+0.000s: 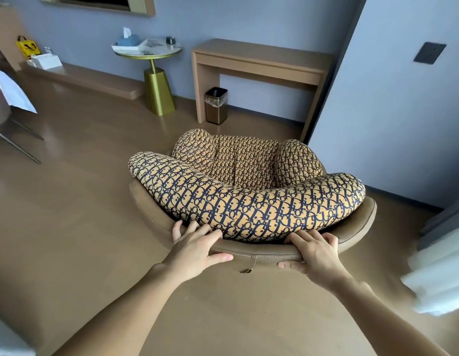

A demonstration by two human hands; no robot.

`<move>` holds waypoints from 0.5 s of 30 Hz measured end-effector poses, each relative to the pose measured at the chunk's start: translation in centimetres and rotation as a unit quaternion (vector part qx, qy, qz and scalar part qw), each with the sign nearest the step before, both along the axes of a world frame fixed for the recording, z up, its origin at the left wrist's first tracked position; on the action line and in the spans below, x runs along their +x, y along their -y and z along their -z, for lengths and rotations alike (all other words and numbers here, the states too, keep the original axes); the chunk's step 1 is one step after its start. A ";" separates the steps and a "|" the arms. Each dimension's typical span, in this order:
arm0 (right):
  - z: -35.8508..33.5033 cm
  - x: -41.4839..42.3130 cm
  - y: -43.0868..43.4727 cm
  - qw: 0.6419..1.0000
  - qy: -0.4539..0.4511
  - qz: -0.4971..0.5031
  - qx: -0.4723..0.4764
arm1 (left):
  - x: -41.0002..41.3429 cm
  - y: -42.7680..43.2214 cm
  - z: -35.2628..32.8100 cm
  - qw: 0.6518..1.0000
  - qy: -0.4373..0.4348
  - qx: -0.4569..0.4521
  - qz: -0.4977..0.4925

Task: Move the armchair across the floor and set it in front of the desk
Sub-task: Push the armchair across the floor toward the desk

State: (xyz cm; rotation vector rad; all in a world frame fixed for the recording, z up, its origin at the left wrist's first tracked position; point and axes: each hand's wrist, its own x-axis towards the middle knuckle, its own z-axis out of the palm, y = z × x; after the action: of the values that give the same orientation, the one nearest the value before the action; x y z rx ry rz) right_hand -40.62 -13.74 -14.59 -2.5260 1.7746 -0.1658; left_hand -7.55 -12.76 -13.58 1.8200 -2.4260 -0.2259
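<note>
Tan leather, smooth and with a pale stitched seam, forms the curved back rim of the armchair (249, 181), and both hands are closed on it. The left hand (195, 249) lies over the top of the rim, its fingers (197, 228) bent against the cushion and the thumb along the outer side. The right hand (317, 255) grips the same rim a little to the side, with fingers (309, 236) tucked between leather and cushion and the thumb under the edge. Neither hand holds anything else.

Just beyond the fingers the padding is a thick rounded roll of woven fabric, yellow with a dense dark-blue pattern, and it continues into two plump arm pads and a quilted seat. The shell is low and round like a bowl.

The armchair stands on the glossy brown floor (82, 201), facing away from the person. Further ahead of the fingers is the desk (261, 60), plain light wood with square legs, against the blue-grey wall. A metal bin (216, 105) stands under its left end.

I judge the task partly done: the chair points at the desk, but open floor remains between them, so the last push and alignment are left.
</note>
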 end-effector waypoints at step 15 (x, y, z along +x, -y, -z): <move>-0.6 -2.5 15.0 0.999 -0.002 -0.025 0.048 | -2.8 13.5 -0.2 0.999 0.030 -0.020 -0.018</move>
State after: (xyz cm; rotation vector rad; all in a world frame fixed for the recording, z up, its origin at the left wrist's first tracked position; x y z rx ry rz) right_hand -43.11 -28.75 -14.02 -2.5019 1.6755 -0.0722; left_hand -10.31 -26.25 -13.35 1.8779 -2.4151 -0.1209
